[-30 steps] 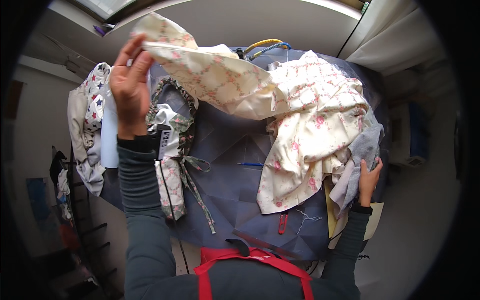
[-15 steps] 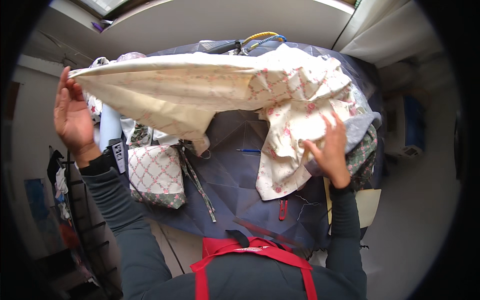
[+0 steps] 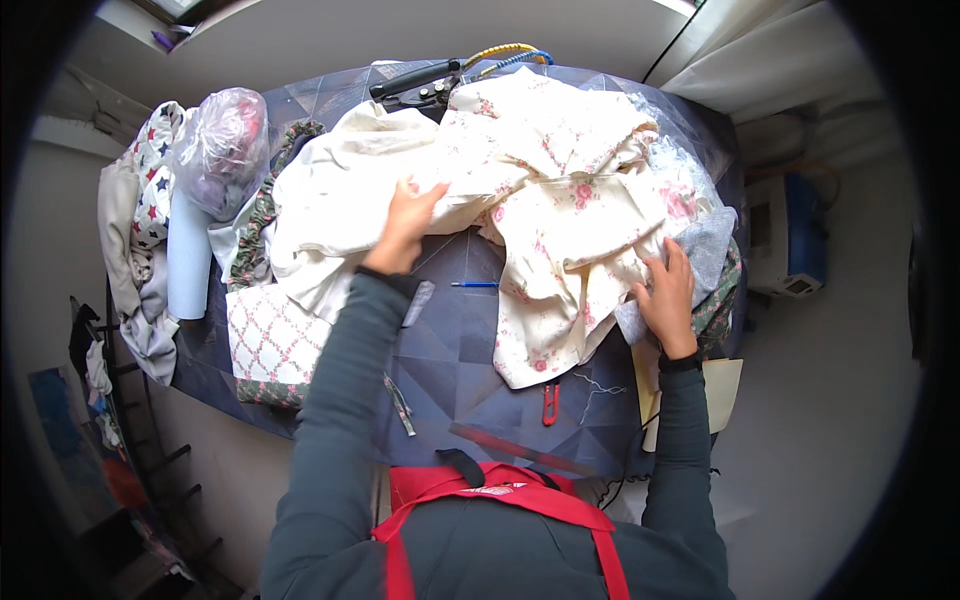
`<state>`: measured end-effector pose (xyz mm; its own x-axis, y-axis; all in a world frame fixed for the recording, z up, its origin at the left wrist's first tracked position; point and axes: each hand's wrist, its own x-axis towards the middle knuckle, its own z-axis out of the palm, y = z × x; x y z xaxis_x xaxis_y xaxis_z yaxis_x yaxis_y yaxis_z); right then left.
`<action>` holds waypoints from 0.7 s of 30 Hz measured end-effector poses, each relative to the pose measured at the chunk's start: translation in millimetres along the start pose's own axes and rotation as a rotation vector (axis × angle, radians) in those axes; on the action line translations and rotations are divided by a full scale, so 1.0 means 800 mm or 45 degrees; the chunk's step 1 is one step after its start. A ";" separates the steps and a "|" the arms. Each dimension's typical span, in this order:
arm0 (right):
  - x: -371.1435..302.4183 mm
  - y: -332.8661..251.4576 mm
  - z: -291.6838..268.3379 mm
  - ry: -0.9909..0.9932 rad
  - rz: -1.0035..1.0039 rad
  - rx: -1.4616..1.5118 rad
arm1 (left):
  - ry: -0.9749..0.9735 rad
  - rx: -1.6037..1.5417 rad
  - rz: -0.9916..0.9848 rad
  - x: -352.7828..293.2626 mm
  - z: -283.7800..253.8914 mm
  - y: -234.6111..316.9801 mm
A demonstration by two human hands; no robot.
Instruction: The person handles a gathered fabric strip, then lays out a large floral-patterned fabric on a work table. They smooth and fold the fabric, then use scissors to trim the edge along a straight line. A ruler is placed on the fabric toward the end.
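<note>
A large cream cloth with pink roses (image 3: 545,220) lies rumpled across the middle and right of the table. Its plain, paler part (image 3: 335,185) stretches to the left. My left hand (image 3: 405,228) is at the lower edge of that pale part, fingers stretched and apart, gripping nothing. At the cloth's right side, beside a grey piece of fabric (image 3: 700,240), is my right hand (image 3: 668,295). Its fingers are spread, touching or just over the folds. A quilted-looking floral pouch (image 3: 270,345) sits at the left, partly covered by the pale cloth and my left forearm.
A blue pen (image 3: 475,284), a red cutter (image 3: 551,404) and loose white thread lie nearer me. Black-handled shears (image 3: 420,85) are at the back. A plastic-wrapped bundle (image 3: 222,145), a pale blue roll (image 3: 188,260) and star-print cloth (image 3: 155,190) stand left. Yellowish card (image 3: 722,390) lies at the right edge.
My left hand has let go of the raised cloth end and moved right to the middle. The stretched cloth has dropped into folds. My right hand stays near the right side.
</note>
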<state>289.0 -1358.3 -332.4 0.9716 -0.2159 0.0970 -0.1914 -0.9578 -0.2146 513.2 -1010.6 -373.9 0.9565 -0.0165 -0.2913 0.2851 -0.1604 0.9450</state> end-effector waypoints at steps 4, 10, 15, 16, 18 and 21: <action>-0.011 0.010 -0.021 -0.006 0.020 0.327 | -0.325 -0.579 -0.689 0.036 0.057 -0.011; -0.018 -0.028 -0.044 0.072 0.171 0.756 | -0.680 -0.901 0.238 0.033 -0.025 0.144; 0.014 -0.079 -0.009 0.087 0.031 0.751 | -0.879 -0.949 0.375 -0.017 -0.102 0.245; 0.020 -0.088 0.003 0.141 -0.044 0.672 | -0.966 -1.000 0.430 -0.024 -0.118 0.256; 0.028 -0.103 0.022 0.100 -0.030 0.532 | -1.125 -1.090 0.499 -0.034 -0.155 0.277; 0.038 -0.105 0.039 0.041 0.112 0.365 | -0.948 -1.269 0.522 -0.053 -0.231 0.308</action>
<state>338.8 -1278.7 -342.2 0.9473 -0.3058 0.0958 -0.2228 -0.8434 -0.4889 554.1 -866.8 -101.3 0.8123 -0.4789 0.3329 0.2137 0.7755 0.5941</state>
